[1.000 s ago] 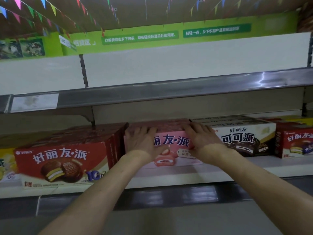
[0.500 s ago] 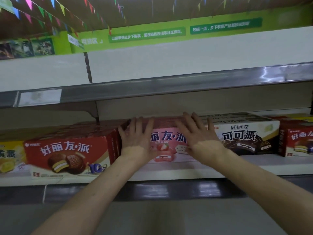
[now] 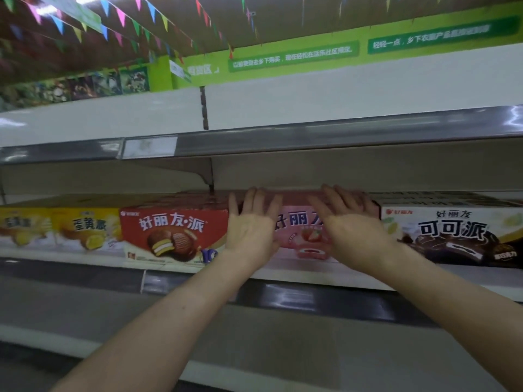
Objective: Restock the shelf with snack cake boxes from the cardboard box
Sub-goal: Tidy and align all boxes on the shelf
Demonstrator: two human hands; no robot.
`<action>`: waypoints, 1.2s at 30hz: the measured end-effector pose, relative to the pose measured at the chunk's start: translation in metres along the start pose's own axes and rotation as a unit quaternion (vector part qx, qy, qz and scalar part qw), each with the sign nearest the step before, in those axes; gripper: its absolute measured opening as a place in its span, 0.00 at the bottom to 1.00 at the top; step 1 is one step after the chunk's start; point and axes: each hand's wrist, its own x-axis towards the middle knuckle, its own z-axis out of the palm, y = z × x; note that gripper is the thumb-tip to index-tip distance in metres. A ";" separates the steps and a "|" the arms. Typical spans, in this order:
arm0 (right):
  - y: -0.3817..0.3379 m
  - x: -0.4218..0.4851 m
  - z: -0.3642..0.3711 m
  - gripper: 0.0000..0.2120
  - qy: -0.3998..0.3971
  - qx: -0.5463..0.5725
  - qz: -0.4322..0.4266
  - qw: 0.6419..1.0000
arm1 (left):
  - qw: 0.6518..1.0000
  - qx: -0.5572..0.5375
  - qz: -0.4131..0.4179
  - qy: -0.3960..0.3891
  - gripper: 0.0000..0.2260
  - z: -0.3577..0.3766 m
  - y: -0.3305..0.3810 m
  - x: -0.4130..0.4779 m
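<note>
Both palms lie flat, fingers straight, so your grip is wide: left hand [image 3: 249,230] and right hand [image 3: 353,227] press the front of the pink snack cake box [image 3: 300,236], which sits on the shelf [image 3: 85,260] between the red box [image 3: 169,236] and the cocoa box [image 3: 458,233]. Push evenly (no twisting) so its face ends square with its neighbours.

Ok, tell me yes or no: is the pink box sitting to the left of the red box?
No, the pink box sits right of the red box.
</note>
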 end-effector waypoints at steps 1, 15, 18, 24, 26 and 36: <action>-0.010 0.003 -0.004 0.41 0.003 0.016 -0.012 1.000 | 1.000 -0.004 -0.008 0.007 0.41 -0.005 -0.006 -0.003; -0.135 0.056 -0.034 0.40 -0.024 0.165 -0.054 0.985 | 0.981 -0.126 -0.147 -0.001 0.44 -0.001 -0.184 -0.045; -0.160 0.070 -0.029 0.39 -0.054 0.195 -0.011 0.979 | 0.962 -0.192 -0.188 -0.037 0.47 0.011 -0.221 -0.048; -0.193 0.085 -0.023 0.40 -0.072 0.185 0.077 0.977 | 0.891 -0.395 -0.210 -0.079 0.36 0.033 -0.254 -0.046; -0.199 0.085 -0.021 0.40 -0.068 0.184 0.103 0.975 | 0.907 -0.358 -0.215 -0.055 0.29 0.036 -0.252 -0.044; -0.215 0.091 -0.018 0.32 -0.026 0.140 0.172 0.975 | 0.846 -0.484 -0.221 -0.029 0.18 0.043 -0.270 -0.039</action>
